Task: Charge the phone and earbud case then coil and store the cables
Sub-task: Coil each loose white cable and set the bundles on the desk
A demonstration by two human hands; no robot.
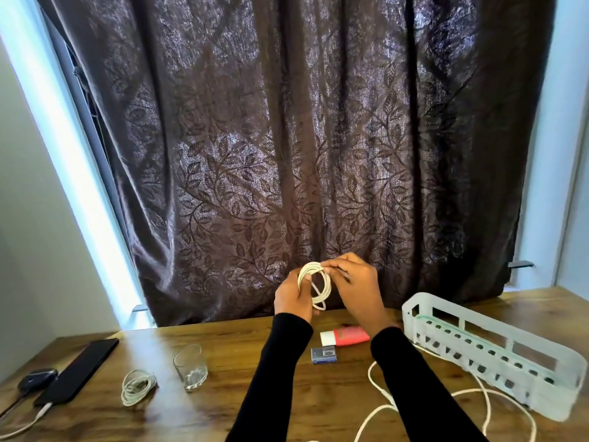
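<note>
At a wooden table (242,342) before a dark leaf-patterned curtain (287,138), I wind a white cable coil (314,283) above the far edge, both hands raised. The pale slotted basket (497,352) lies along the right side, with a loose white cable (462,393) trailing in front of it. The phone (79,366) lies at far left, a white lead plugged into its near end; the dark earbud case (36,378) sits just beside it. A second, finished coil (137,386) rests near a glass tumbler (190,366). A red-and-white tube (345,335) and small blue box (323,355) lie between my sleeves.

My left hand (294,296) grips the coil's side, fingers curled round the loops. My right hand (357,282) pinches the top of them, apparently tucking the end.

I judge the coiling step nearly done here; next the tail needs securing without the loops springing apart, then the bundle goes to the basket.

Whether the earbud case is plugged in I cannot tell. The coil's free end is hidden behind my fingers, and the loose cable runs off the bottom edge.
</note>
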